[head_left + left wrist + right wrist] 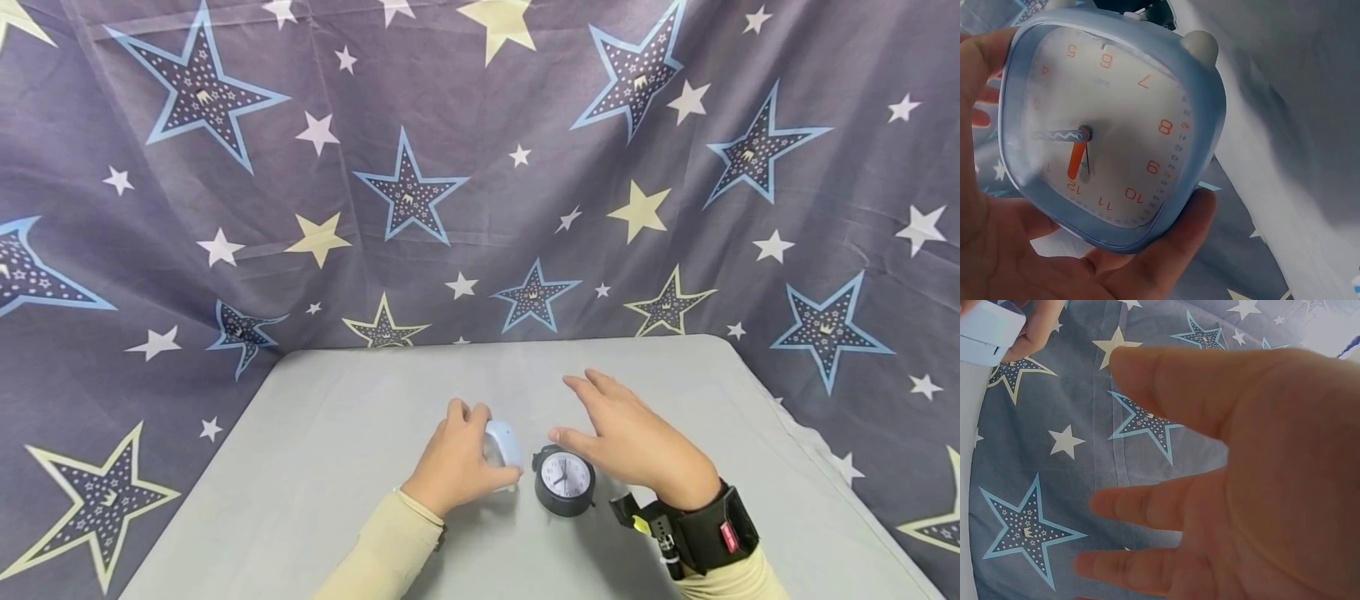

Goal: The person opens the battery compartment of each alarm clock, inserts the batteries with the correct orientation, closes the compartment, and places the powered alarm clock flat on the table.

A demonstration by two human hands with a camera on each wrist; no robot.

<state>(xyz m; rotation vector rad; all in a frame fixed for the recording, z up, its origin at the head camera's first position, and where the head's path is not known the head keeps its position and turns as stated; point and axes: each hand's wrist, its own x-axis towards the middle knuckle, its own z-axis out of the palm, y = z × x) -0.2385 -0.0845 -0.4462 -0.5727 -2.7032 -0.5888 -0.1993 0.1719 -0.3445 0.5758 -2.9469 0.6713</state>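
Observation:
My left hand (457,462) grips a light blue alarm clock (506,443) by its sides, thumb on one side and fingers on the other. In the left wrist view the blue clock (1116,94) appears upside down, with a white dial, orange numerals and a pale rounded foot (1201,49). Just to its right, a round black alarm clock (566,483) stands on the table, its white dial tilted upward. Over and to the right of the black clock, my right hand (637,433) is held with fingers extended and spread, nothing in its grasp.
A pale grey cloth covers the table (360,400). Behind it and along both sides hangs a dark grey curtain (480,133) printed with stars. A black strap (716,529) with a small device is worn on the right wrist.

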